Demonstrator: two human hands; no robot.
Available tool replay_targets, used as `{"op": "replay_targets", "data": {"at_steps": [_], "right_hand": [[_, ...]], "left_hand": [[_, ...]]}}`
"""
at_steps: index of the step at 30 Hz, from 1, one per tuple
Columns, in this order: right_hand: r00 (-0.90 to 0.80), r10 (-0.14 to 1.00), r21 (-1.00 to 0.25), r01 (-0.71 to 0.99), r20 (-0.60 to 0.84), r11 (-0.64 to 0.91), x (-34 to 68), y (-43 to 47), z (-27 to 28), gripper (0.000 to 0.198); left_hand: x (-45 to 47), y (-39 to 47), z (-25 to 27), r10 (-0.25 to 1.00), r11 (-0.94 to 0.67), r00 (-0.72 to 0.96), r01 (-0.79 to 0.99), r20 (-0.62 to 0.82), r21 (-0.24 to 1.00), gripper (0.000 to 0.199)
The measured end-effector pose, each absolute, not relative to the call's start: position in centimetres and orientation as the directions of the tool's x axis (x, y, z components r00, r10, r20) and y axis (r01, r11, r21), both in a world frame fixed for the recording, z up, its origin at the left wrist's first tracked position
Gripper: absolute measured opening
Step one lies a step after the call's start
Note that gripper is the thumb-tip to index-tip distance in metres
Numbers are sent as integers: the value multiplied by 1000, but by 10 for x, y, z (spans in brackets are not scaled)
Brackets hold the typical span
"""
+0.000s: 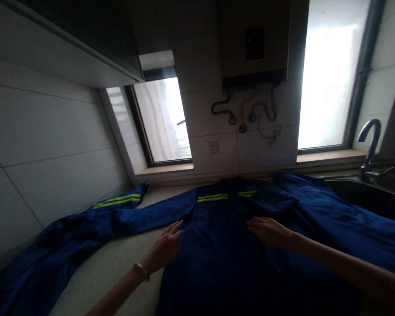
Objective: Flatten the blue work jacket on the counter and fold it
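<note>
Both forearms reach forward over a blue work jacket point(224, 254) spread flat on the pale surface point(112, 263): the left hand point(166, 245), palm down with fingers point(176, 228) extended and gripping nothing, rests at the jacket's left edge, while the right hand point(270, 231) lies flat on its chest, fingers likewise outstretched and empty. Left of the jacket, bare surface runs toward the tiled wall point(52, 145), crossed by one sleeve point(85, 219); right of it, cloth reaches the sink point(365, 195) below the faucet point(370, 147).
</note>
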State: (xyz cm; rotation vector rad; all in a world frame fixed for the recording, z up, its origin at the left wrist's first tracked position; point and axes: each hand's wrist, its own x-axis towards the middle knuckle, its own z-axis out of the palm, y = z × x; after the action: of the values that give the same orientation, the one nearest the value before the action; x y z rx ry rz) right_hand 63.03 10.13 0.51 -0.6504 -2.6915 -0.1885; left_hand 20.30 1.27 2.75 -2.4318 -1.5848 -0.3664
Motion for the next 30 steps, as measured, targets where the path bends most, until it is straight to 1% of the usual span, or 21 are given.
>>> {"op": "replay_targets", "data": {"at_steps": [3,6,9,11,13,15,17,18,19,20,23,24,27,30], "right_hand": [[-859,377,135,443,346,886,602,113,-10,49],[-877,348,118,405,332,907,590,125,-12,40],[-870,350,22,381,348,924,589,127,-3,33],[-837,369,-79,370,404,926,589,120,7,34],[-786,393,-191,344,477,919,590,107,18,36],[-730,419,-286,310,540,907,589,92,29,35],[-683,439,-350,276,583,895,588,77,40,34],[-667,449,-374,264,595,889,588,70,45,33],[-657,458,-395,256,599,882,589,64,50,33],[-651,466,-413,247,599,877,589,59,54,33],[-636,496,-460,239,592,855,593,51,62,32],[-628,510,-476,241,588,846,594,50,63,32],[-599,564,-526,262,568,809,601,50,65,30],[-595,584,-550,266,553,792,605,51,63,29]], "left_hand": [[235,11,32,867,-430,413,903,279,0,35],[254,6,31,860,-474,458,880,227,21,37],[263,3,32,839,-526,500,846,215,85,40],[268,4,37,834,-538,496,829,239,155,44],[276,5,46,824,-553,490,806,284,212,56],[288,7,57,794,-592,505,769,339,240,69],[304,10,67,751,-647,543,721,376,250,77],[312,11,71,728,-674,568,695,384,251,78],[321,12,74,707,-698,592,671,386,249,75],[329,13,75,689,-718,614,652,384,246,68],[350,17,75,667,-736,634,640,390,219,35],[355,18,75,666,-735,631,646,398,207,29],[363,21,75,654,-737,621,652,433,178,27],[366,23,77,649,-742,616,641,446,195,26]]}}
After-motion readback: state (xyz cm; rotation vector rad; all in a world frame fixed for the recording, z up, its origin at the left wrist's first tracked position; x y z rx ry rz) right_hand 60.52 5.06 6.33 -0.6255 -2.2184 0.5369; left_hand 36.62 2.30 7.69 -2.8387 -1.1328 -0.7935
